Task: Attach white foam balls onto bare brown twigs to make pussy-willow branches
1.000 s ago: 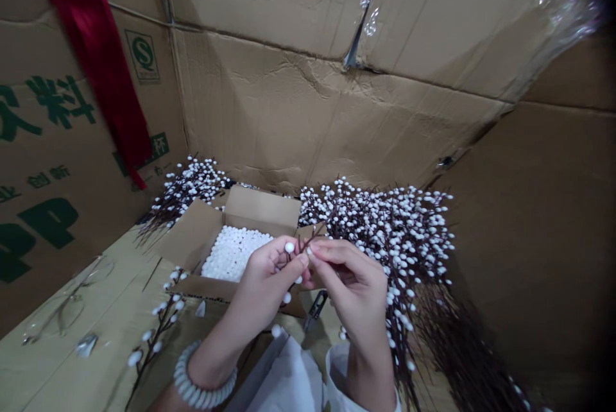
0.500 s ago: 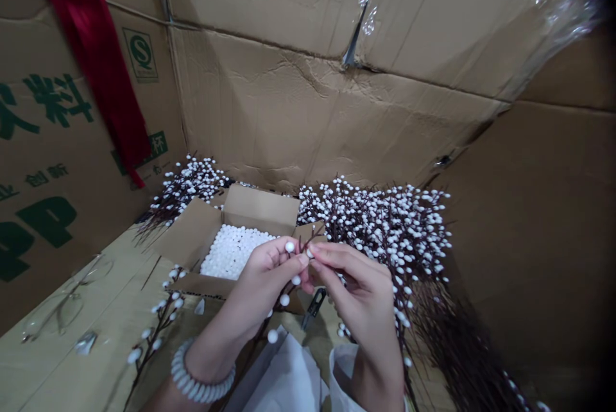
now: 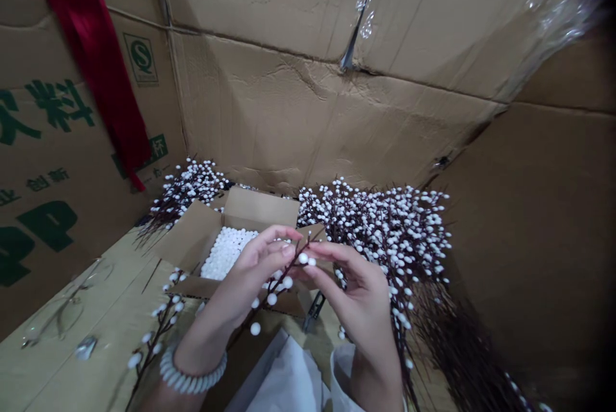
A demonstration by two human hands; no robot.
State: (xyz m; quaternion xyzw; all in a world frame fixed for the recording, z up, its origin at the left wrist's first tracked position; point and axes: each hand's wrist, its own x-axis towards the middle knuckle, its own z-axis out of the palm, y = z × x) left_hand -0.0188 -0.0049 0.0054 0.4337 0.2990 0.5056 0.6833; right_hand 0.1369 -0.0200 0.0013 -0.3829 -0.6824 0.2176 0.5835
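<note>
Between my hands, in front of the box, is a dark brown berry branch [image 3: 278, 282] with several white berries along it. My left hand [image 3: 262, 267] pinches the branch near its top, thumb and fingers closed round the stem. My right hand [image 3: 359, 283] has its thumb and fingertips at the upper twigs, touching the branch tip and the white berries there; whether it also holds a loose berry is hidden. Behind my left hand stands an open cardboard box [image 3: 192, 239] filled with small white foam balls [image 3: 226, 251].
Bundles of finished-looking white berry branches [image 3: 375, 219] lie at the back right, with a smaller bundle [image 3: 192, 184] at the back left. One berry branch [image 3: 156, 338] lies at the left, near eyeglasses [image 3: 62, 312]. A black-handled cutter [image 3: 314, 310] lies beneath my hands. Cardboard walls surround the table.
My left hand has shifted slightly left and its fingers have lifted and re-placed on the stem. The branch has turned, and two white berries now sit together by my right fingertips.
</note>
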